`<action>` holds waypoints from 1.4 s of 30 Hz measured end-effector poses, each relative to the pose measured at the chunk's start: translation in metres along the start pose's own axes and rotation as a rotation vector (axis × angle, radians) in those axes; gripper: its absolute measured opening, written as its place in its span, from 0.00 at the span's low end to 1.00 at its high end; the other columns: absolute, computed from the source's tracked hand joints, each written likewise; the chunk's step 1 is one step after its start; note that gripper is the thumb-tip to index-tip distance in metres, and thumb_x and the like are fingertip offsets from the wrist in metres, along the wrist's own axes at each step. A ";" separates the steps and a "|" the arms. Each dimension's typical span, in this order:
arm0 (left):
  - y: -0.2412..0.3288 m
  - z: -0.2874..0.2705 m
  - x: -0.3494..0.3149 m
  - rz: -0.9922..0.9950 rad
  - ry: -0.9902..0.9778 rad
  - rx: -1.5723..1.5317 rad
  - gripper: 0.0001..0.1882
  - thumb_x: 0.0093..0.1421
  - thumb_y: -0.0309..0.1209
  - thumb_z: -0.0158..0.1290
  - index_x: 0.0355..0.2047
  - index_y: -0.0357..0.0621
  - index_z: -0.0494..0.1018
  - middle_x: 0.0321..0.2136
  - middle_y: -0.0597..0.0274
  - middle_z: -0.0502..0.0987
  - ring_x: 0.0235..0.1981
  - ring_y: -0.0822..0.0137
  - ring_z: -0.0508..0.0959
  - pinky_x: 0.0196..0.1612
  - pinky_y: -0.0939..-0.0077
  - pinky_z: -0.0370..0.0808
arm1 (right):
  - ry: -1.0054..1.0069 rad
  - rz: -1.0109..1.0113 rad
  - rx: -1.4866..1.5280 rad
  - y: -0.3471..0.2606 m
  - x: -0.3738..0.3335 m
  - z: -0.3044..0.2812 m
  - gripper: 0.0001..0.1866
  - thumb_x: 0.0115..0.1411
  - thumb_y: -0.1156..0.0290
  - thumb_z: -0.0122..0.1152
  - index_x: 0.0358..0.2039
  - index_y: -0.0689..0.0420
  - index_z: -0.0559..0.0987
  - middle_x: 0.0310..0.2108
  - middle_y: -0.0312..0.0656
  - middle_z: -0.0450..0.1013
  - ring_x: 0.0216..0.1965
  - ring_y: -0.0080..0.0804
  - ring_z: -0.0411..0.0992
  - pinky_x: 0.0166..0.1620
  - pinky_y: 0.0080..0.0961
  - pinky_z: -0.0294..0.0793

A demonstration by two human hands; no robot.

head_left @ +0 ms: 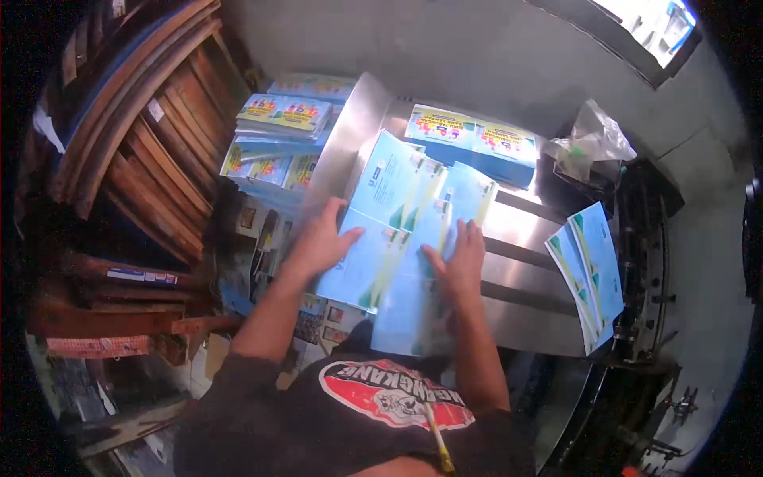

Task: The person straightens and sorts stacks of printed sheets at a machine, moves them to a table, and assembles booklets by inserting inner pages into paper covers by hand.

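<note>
Several light blue printed sheets with green and yellow bands lie fanned and overlapping on the metal table. My left hand point(319, 245) touches the outer edge of the left blue sheets point(388, 187), its thumb spread apart over the paper. Flat along the right blue sheets point(412, 298) rests my right hand point(463, 258), fingers stretched and thumb apart. These right sheets overlap the left ones and reach down toward my shirt; their lower part is slightly blurred. Neither hand visibly closes round the paper, though the undersides of both are hidden.
Behind the sheets stands a stack of colourful printed covers point(474, 143). More printed stacks point(278, 143) are at the left, beside a raised metal panel point(347, 135). A fanned blue bundle point(592, 274) lies right, below a clear plastic bag point(592, 143). Wooden boards point(163, 155) fill the left side.
</note>
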State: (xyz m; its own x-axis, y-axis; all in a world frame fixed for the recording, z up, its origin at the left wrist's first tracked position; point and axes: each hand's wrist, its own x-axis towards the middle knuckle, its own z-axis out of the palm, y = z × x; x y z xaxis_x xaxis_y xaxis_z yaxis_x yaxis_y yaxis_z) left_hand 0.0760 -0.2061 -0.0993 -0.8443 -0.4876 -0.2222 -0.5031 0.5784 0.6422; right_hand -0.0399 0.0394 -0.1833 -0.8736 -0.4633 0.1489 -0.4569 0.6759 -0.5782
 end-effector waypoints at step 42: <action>-0.033 -0.008 -0.086 -0.019 0.395 -0.413 0.34 0.63 0.27 0.47 0.67 0.41 0.48 0.52 0.38 0.72 0.53 0.46 0.74 0.54 0.60 0.69 | -0.552 0.396 0.773 -0.107 -0.009 -0.022 0.18 0.57 0.72 0.65 0.47 0.65 0.75 0.38 0.42 0.77 0.38 0.29 0.73 0.45 0.29 0.73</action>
State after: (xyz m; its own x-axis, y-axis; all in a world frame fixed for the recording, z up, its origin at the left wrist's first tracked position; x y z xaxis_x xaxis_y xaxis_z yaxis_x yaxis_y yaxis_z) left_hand 0.1666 -0.1888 -0.0958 -0.6630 -0.7486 0.0033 -0.3368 0.3022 0.8918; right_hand 0.0133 -0.0158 -0.1053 -0.6506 -0.6182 -0.4410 0.2496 0.3743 -0.8931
